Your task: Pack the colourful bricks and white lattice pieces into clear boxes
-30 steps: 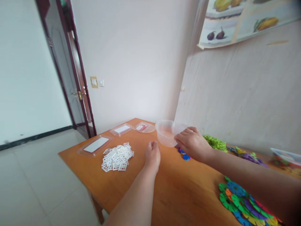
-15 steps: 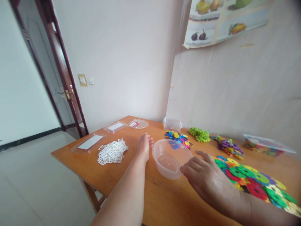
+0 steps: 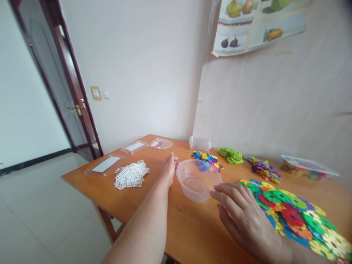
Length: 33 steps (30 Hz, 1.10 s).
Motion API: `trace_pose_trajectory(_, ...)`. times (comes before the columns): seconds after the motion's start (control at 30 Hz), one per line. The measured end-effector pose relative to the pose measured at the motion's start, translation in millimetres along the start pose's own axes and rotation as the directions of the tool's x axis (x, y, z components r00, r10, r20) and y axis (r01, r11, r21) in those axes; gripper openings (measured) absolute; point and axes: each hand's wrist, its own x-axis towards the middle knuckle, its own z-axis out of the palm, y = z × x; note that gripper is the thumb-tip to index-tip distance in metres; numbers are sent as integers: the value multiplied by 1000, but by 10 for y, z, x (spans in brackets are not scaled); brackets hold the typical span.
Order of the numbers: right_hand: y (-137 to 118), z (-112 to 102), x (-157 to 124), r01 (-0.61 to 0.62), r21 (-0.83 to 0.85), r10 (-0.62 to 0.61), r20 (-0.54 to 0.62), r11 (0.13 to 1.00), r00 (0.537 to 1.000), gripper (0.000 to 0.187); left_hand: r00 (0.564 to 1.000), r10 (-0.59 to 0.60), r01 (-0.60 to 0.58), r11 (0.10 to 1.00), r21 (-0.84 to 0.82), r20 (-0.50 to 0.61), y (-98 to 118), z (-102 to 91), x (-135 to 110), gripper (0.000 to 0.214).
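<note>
A clear round plastic bowl (image 3: 192, 192) stands upright on the wooden table between my hands. By its left rim is my left hand (image 3: 168, 168), thumb up and fingers stretched forward; contact with the rim is not certain. My right hand (image 3: 240, 211) hovers at the bowl's right side with fingers spread and nothing in them, its fingertips close to the wall. Right of the bowl lies a heap of colourful flower-shaped plastic discs (image 3: 294, 216). White square lattice pieces (image 3: 132, 175) are piled to the left. Small coloured discs (image 3: 205, 156) lie just behind the bowl, partly seen through it.
Clear lids (image 3: 104, 165) lie along the table's left side, with a round lid (image 3: 161, 143) farther back. A clear container (image 3: 200, 143), green pieces (image 3: 230, 155), purple pieces (image 3: 265, 171) and a filled lidded box (image 3: 309, 167) line the wall. The table's left edge drops to the floor.
My right hand has come away from the bowl's right rim, turned, and lowered slightly, its fingers now pointing left. My left hand stays beside the bowl. The view has shifted slightly.
</note>
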Motion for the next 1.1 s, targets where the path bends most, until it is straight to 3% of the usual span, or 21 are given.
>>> trace_pose_trajectory(0.13, -159, -28, -179, 18, 119, -25, 54, 993, 998, 22, 996, 84, -83, 994, 69, -14, -4, -1, -37, 57)
trace_pose_trajectory(0.3, -200, 146, -332, -146, 141, 106, 261, 979, 959, 20, 989, 144, -141, 981, 135, -14, -22, -13, -63, 55)
trace_pose_trajectory(0.53, -182, 310, -390, -297, 168, 203, 425, 940, 882, 22, 987, 161, -162, 979, 124, 17, -55, -54, -71, 52)
trace_pose_trajectory(1.1, -157, 297, -361, -260, 250, 132, 434, 933, 891, 18, 990, 143, -142, 981, 136, -1, -66, -67, -40, 49)
